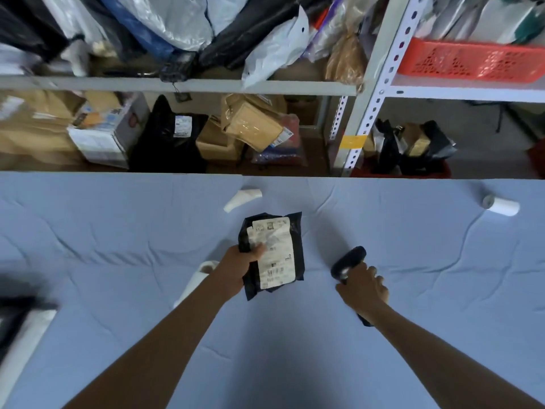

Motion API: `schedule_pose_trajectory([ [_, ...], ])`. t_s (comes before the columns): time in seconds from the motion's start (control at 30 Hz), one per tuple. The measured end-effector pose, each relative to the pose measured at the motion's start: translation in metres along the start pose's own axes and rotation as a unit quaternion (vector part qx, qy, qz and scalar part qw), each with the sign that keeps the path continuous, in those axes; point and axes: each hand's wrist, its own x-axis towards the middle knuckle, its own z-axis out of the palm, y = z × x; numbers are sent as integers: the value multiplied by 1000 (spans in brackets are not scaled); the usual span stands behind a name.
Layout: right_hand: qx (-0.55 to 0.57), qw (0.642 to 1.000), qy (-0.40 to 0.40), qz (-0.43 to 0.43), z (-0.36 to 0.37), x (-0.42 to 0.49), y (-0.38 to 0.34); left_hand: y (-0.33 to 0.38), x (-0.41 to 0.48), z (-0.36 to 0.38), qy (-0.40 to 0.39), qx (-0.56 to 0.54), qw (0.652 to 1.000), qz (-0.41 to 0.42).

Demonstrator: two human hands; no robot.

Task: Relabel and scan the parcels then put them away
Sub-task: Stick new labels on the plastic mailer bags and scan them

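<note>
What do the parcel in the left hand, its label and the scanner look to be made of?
Parcel: thin black plastic film, slightly glossy by the look; its edges crumple and fold.
Label: white matte paper, printed with barcodes, wrinkled.
Scanner: probably hard dark plastic, smooth with a highlight; blur leaves the finish open.

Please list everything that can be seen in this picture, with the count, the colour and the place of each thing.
cloth: one, light blue, across the foreground
parcel: one, black with white label, above the cloth
scanner: one, black, right of the parcel
rolls: at least three, white, on the cloth
basket: one, red, upper right shelf
shelf parcels: many, mixed colours, on the grey shelves behind
left grip: one, holds the parcel
right grip: one, holds the scanner
</note>
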Motion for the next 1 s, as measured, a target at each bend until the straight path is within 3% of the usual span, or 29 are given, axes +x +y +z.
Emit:
schedule_pose_trajectory([
  [0.13,-57,998,15,0,12,8,0,-5,2,-2,4,-13,1000,-4],
  [0.2,-31,999,29,10,10,6,-3,-6,1,-4,12,-20,1000,-4],
  [0.37,187,982,9,-16,-26,-17,-32,6,-11,-6,38,-38,999,5],
  [0.47,367,926,-53,-66,-50,-60,-56,19,-17,-12,45,-46,998,17],
  [0.53,420,899,-93,-80,-58,-89,-68,28,-20,-14,53,-48,997,27],
  [0.7,403,896,-128,-134,-64,-124,-80,42,-24,-13,54,-47,996,52],
  [1.0,417,882,-160,-148,-58,-128,-80,48,-27,-13,63,-49,996,42],
])
